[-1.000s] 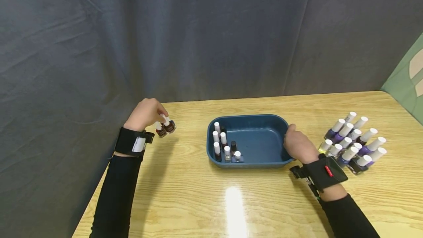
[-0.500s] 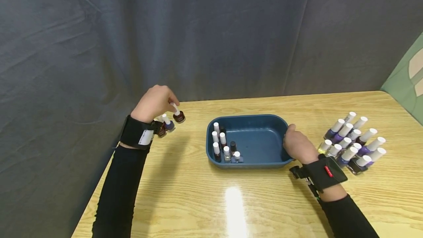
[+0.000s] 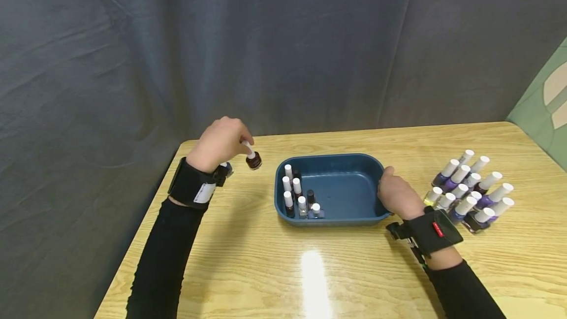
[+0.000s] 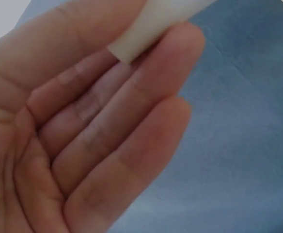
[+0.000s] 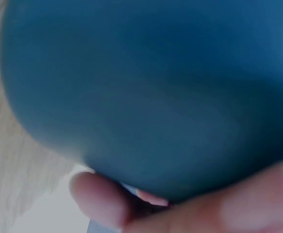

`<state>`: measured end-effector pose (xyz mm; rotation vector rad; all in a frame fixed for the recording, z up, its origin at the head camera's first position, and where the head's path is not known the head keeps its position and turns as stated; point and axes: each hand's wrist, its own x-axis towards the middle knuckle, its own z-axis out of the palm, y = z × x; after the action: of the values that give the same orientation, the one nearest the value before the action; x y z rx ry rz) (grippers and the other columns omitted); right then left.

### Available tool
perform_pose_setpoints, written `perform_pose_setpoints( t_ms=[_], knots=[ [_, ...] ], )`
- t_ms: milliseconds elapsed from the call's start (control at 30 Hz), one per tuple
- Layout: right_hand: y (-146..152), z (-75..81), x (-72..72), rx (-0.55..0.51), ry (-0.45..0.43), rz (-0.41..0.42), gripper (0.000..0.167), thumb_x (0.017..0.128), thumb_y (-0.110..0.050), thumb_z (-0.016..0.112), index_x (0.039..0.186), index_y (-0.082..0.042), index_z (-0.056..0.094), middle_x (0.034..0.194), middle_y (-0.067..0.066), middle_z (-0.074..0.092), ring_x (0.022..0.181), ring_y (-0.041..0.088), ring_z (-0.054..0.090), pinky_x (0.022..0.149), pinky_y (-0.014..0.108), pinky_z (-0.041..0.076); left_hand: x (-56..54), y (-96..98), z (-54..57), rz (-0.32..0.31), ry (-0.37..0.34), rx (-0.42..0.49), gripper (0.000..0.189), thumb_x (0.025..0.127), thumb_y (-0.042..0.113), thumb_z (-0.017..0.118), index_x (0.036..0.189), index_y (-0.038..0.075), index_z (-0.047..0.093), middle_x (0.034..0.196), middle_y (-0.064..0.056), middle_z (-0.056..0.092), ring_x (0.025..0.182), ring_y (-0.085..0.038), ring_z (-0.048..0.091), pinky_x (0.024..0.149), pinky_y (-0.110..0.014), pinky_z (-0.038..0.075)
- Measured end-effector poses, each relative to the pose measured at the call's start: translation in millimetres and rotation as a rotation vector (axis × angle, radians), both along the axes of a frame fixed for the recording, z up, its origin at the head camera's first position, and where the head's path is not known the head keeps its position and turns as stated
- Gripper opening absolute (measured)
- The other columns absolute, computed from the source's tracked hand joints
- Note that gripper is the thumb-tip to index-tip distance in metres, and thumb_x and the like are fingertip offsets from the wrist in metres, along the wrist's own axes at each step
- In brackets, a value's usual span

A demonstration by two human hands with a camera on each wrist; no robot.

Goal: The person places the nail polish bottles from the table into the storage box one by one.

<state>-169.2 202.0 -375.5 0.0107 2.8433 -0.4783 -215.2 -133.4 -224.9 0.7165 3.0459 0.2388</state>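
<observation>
Held by its white cap, a dark red nail polish bottle [image 3: 254, 161] hangs tilted from the pinched fingers of my left hand [image 3: 220, 144], left of the blue tub. Close up, the left wrist view shows the white cap [image 4: 161, 24] between thumb and fingers. Beside the left wrist, another nail polish bottle [image 3: 229, 169] is partly hidden. My right hand [image 3: 400, 195] grips the right end of the blue plastic tub [image 3: 347, 186]. Its wall [image 5: 146, 97] fills much of the right wrist view, fingers at its edge. Several nail polish bottles [image 3: 288, 203] stand along the tub's left side.
A cluster of nail polish bottles [image 3: 465, 206] with white caps, many purple, stands on the wooden table [image 3: 248, 270] by the right wrist. Behind the table hangs a dark grey cloth [image 3: 288, 53]. Patterned green fabric [image 3: 542, 107] shows at far right.
My left hand has carried the dark red bottle away from the others beside it, rightward toward the tub. The right hand keeps its grip on the tub.
</observation>
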Motion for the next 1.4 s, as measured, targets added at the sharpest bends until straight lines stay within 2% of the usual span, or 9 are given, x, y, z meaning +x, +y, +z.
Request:
perform_pose_setpoints(
  t_ms=[200, 467, 633, 967, 1100, 1167, 1333, 1400],
  knots=[
    [0, -0.8, -0.4, 0.002, -0.019, -0.007, 0.054, 0.091, -0.001, 0.035, 0.127, 0.028, 0.010, 0.076, 0.027, 0.058, 0.064, 0.024, 0.057, 0.056, 0.034, 0.045, -0.4, 15.2, 3.6, -0.004, -0.017, -0.023, 0.011, 0.077, 0.019, 0.074, 0.080, 0.009, 0.073, 0.079, -0.004, 0.068, 0.068, -0.018, 0.056, 0.060, -0.029, 0.043],
    [-1, -0.7, -1.0, -0.016, -0.028, -0.022, 0.053, 0.091, -0.002, 0.035, 0.127, 0.027, 0.009, 0.079, 0.029, 0.057, 0.065, 0.025, 0.058, 0.056, 0.035, 0.045, -1.5, 32.6, 6.0, -0.001, -0.037, -0.023, 0.017, 0.078, 0.025, 0.074, 0.083, 0.009, 0.074, 0.076, -0.003, 0.068, 0.064, -0.017, 0.055, 0.056, -0.026, 0.040],
    [0, 0.1, -1.0, -0.022, -0.025, -0.024, 0.052, 0.091, -0.002, 0.035, 0.127, 0.027, 0.009, 0.080, 0.029, 0.057, 0.065, 0.026, 0.057, 0.055, 0.035, 0.045, -3.3, 42.6, 3.8, -0.036, -0.018, 0.006, 0.016, 0.079, 0.025, 0.072, 0.080, 0.010, 0.074, 0.072, -0.002, 0.067, 0.061, -0.017, 0.055, 0.055, -0.026, 0.039],
    [-1, -0.4, -0.7, -0.012, -0.024, -0.016, 0.053, 0.091, -0.002, 0.035, 0.127, 0.027, 0.009, 0.080, 0.029, 0.057, 0.066, 0.025, 0.058, 0.057, 0.035, 0.045, -12.6, 74.2, -12.7, -0.098, 0.005, 0.053, 0.017, 0.080, 0.029, 0.071, 0.084, 0.012, 0.075, 0.072, 0.001, 0.067, 0.061, -0.013, 0.055, 0.054, -0.024, 0.038],
    [-1, -0.3, -0.8, -0.026, -0.032, -0.027, 0.051, 0.092, -0.002, 0.034, 0.126, 0.026, 0.010, 0.080, 0.029, 0.057, 0.065, 0.026, 0.057, 0.055, 0.035, 0.045, -15.0, 86.0, -20.1, -0.123, -0.006, 0.028, 0.016, 0.081, 0.027, 0.071, 0.080, 0.012, 0.074, 0.071, 0.001, 0.065, 0.062, -0.013, 0.054, 0.054, -0.023, 0.038],
    [-1, -0.4, -1.1, -0.028, -0.034, -0.029, 0.051, 0.092, -0.002, 0.034, 0.126, 0.026, 0.010, 0.079, 0.029, 0.056, 0.064, 0.026, 0.057, 0.055, 0.035, 0.045, -16.8, 91.8, -25.4, -0.143, -0.007, 0.013, 0.015, 0.081, 0.025, 0.071, 0.075, 0.011, 0.071, 0.065, 0.001, 0.059, 0.059, -0.013, 0.051, 0.053, -0.023, 0.037],
    [-1, -0.8, -1.9, -0.025, -0.032, -0.033, 0.052, 0.091, -0.002, 0.035, 0.127, 0.026, 0.010, 0.080, 0.029, 0.057, 0.065, 0.026, 0.057, 0.056, 0.036, 0.045, -21.4, 104.0, -41.2, -0.180, -0.012, -0.057, 0.014, 0.078, 0.024, 0.073, 0.078, 0.011, 0.069, 0.070, 0.001, 0.060, 0.064, -0.012, 0.053, 0.060, -0.023, 0.045],
    [-1, -0.9, -1.9, -0.026, -0.031, -0.032, 0.051, 0.091, -0.002, 0.035, 0.126, 0.026, 0.010, 0.080, 0.029, 0.057, 0.065, 0.026, 0.057, 0.056, 0.036, 0.045, -21.4, 107.2, -46.2, -0.194, -0.017, -0.093, 0.016, 0.077, 0.025, 0.074, 0.083, 0.012, 0.069, 0.079, 0.000, 0.065, 0.069, -0.013, 0.057, 0.065, -0.025, 0.048]
  ],
)
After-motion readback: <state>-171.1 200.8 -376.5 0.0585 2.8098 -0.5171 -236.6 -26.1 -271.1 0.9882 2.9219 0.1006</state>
